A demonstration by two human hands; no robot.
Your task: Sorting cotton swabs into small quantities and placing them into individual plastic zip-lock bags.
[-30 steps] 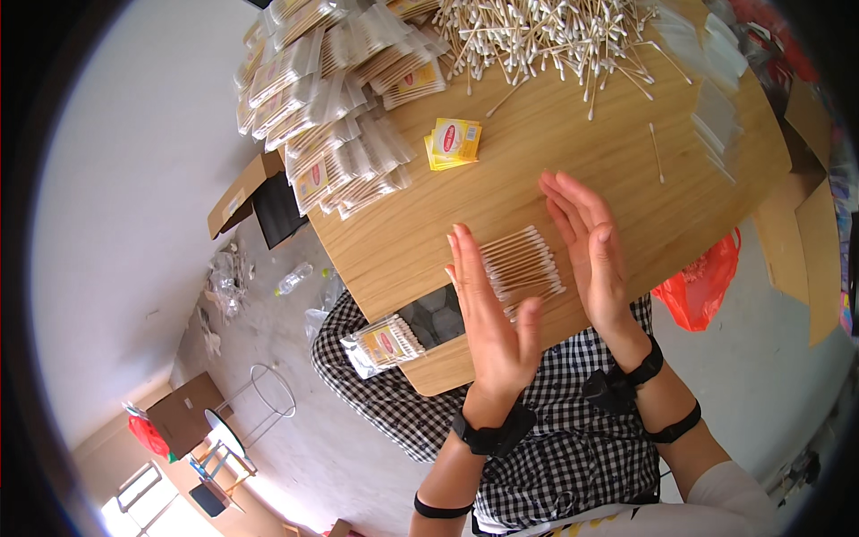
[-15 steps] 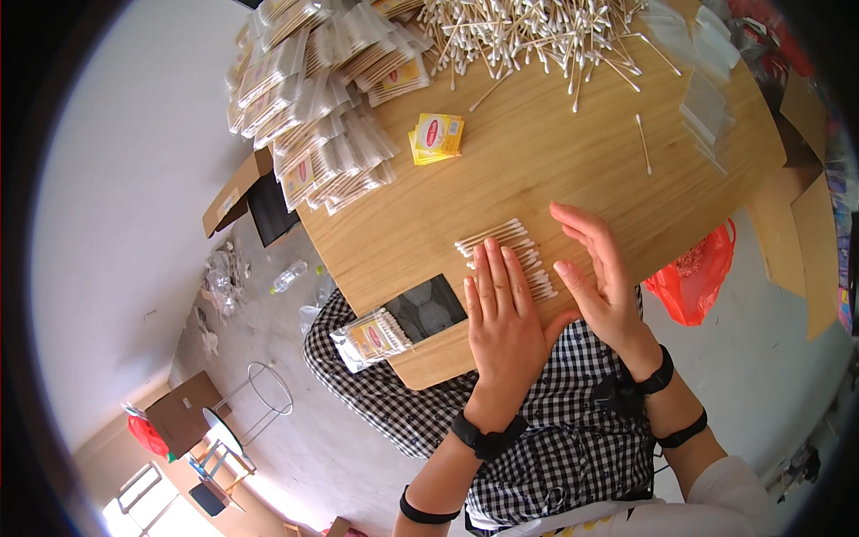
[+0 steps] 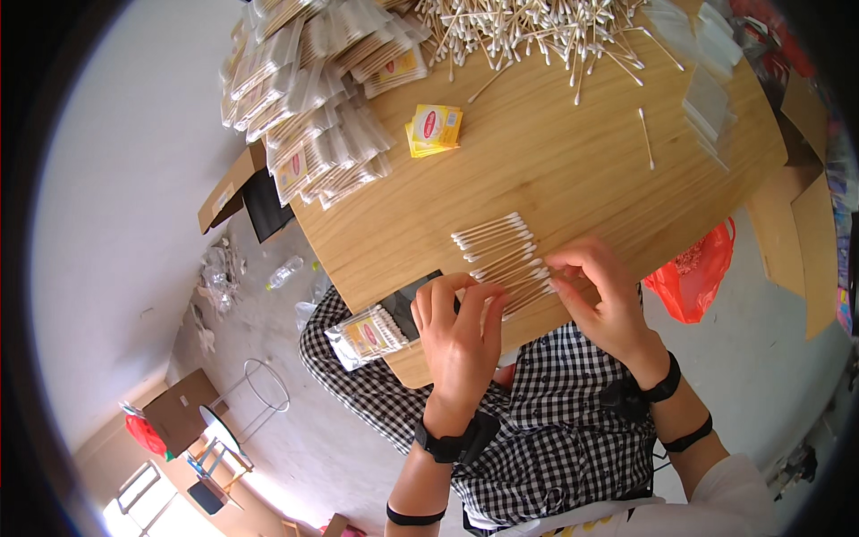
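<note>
While the left hand (image 3: 458, 333) rests flat, fingers together, the right hand (image 3: 601, 300) pinches a row of cotton swabs (image 3: 501, 259) on the wooden table (image 3: 573, 170) (near edge); beyond, yellow cards (image 3: 433, 129), loose swabs (image 3: 528, 31)

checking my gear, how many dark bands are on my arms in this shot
4: two on the left arm, one at the wrist and one up the forearm; two on the right, wrist and forearm.
</note>
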